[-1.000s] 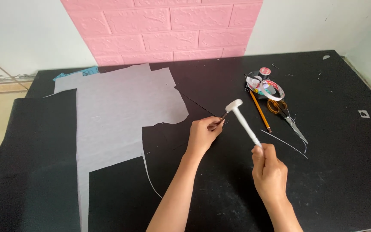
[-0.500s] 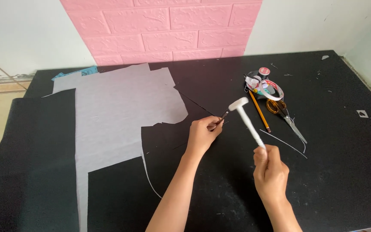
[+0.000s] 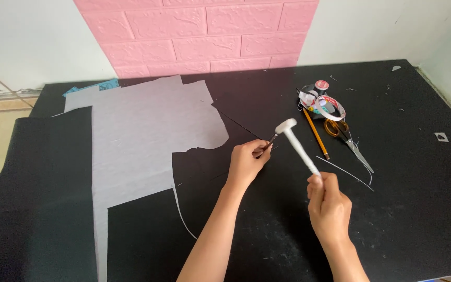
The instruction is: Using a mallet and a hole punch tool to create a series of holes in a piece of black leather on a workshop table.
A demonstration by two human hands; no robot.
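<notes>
My right hand grips the lower end of a white mallet, whose head is raised above the black table. My left hand pinches a thin dark awl-like tool, its tip pointing up and right, just under the mallet head. Both hands hover over black fabric near the table's middle. A pale grey paper pattern lies to the left of my left hand.
At the back right lie a yellow pencil, orange-handled scissors, a coiled measuring tape and a small round spool. A thin white strip lies by the scissors. A pink brick wall panel stands behind.
The mallet head has swung slightly left and down toward the awl tip after lifting a little. My left hand has stayed in place.
</notes>
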